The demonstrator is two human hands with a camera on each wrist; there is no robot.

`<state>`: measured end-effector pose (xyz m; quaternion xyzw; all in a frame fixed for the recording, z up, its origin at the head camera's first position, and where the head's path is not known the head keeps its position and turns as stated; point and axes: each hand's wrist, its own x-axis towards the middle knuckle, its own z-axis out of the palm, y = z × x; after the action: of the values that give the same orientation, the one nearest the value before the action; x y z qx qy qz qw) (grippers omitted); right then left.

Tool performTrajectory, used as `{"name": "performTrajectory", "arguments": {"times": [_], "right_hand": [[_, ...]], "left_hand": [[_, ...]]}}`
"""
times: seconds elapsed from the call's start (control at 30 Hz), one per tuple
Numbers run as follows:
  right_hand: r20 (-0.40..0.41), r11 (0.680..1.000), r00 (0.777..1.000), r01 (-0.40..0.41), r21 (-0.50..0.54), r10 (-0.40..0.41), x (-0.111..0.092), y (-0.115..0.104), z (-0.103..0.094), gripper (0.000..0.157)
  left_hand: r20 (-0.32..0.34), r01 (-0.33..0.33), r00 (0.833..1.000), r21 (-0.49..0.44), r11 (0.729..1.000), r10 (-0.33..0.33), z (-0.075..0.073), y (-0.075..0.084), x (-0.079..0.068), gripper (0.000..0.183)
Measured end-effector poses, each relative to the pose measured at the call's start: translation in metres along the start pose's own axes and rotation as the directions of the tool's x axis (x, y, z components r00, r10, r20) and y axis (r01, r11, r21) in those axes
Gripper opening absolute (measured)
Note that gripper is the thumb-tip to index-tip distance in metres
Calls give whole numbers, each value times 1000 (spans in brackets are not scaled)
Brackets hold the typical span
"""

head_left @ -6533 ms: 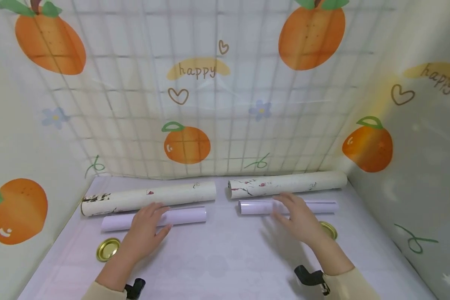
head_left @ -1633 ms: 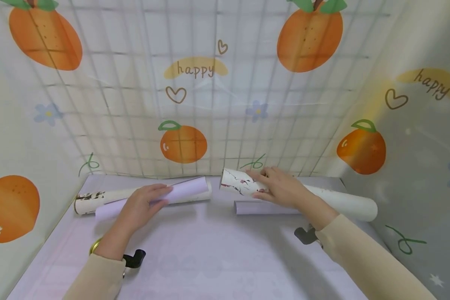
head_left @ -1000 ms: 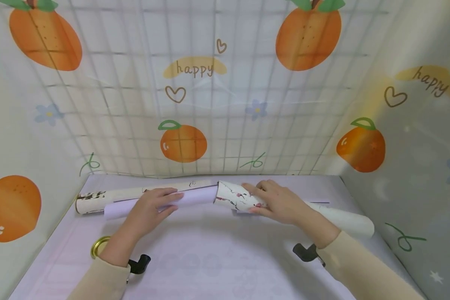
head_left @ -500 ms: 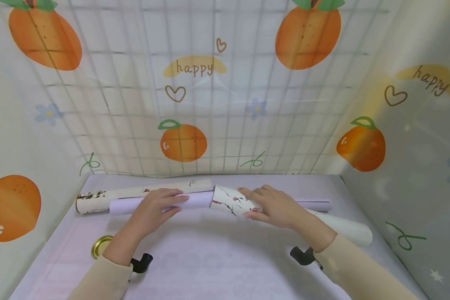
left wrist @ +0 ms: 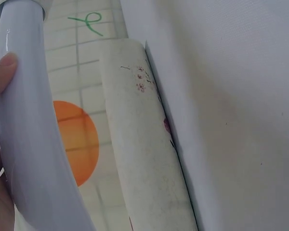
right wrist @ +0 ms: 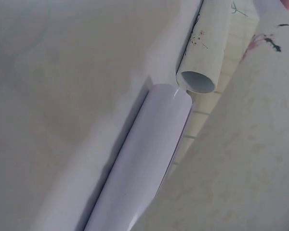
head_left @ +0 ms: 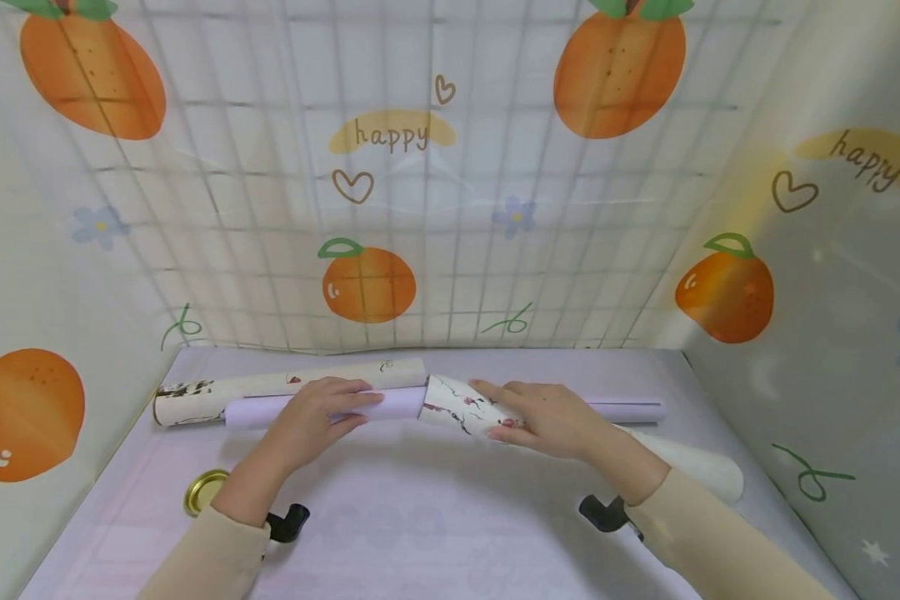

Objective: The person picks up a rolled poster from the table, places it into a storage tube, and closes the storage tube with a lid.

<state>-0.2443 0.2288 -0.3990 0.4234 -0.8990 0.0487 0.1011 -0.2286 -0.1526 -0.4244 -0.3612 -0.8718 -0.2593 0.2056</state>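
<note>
A lavender roll (head_left: 405, 402) is being gripped above the worktop (head_left: 435, 533) by the left hand (head_left: 318, 421), fingers being laid over its top and the thumb being set against its near side. A patterned tube (head_left: 457, 404) is being held by the right hand (head_left: 551, 421), its fingers and thumb being spread wide around it. One end of the roll is being met by the tube's mouth and, in the left wrist view, is seemingly being ringed by its rim; how deep it is being seated cannot be told. Because the tube is being slanted while the roll is being held nearly level, creasing is being risked at the rim. By too hard a squeeze, flattening is being invited; by too loose a one, unfurling. The second lavender roll (head_left: 630, 412), being left behind the tube, could be getting knocked by a swing of it. The gold lid (head_left: 204, 490) is likewise being crowded by the left forearm (head_left: 251, 487).
</note>
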Motion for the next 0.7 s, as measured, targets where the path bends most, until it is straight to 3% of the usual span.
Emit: {"name": "performTrajectory", "arguments": {"times": [0.43, 0.7], "right_hand": [[-23, 999, 999, 40, 10, -40, 1, -1, 4, 68], [-27, 998, 998, 57, -4, -58, 5, 0, 6, 67]], "left_hand": [[40, -92, 995, 6, 996, 92, 16, 0, 8, 39], [100, -54, 994, 12, 998, 52, 21, 7, 16, 38]]}}
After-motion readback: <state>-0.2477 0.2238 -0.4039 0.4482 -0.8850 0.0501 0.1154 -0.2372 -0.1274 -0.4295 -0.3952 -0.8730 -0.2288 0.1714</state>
